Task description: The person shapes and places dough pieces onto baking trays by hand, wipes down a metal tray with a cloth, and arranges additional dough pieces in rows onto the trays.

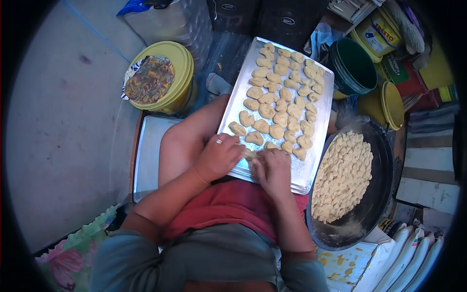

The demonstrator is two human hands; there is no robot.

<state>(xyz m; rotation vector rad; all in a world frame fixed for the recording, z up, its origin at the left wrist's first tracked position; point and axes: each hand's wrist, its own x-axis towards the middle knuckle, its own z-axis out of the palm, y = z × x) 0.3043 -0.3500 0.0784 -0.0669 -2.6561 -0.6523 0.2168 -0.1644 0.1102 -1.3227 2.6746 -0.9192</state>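
A metal baking tray lies tilted across my lap, covered with several rows of pale dough pieces. Over its near edge, my left hand, with a ring on one finger, has its fingers closed on a small piece of dough. From the other side my right hand pinches the same piece, fingers curled and partly hiding it. Just beyond my fingers, other dough pieces rest on the tray. To the right stands a wide black basin holding a large heap of small dough pieces.
At the left, a yellow lidded bucket carries a crumpled wrapper. Another metal tray lies beside my leg. A dark green bucket and yellow tubs crowd the right. Dark boxes stand beyond the tray.
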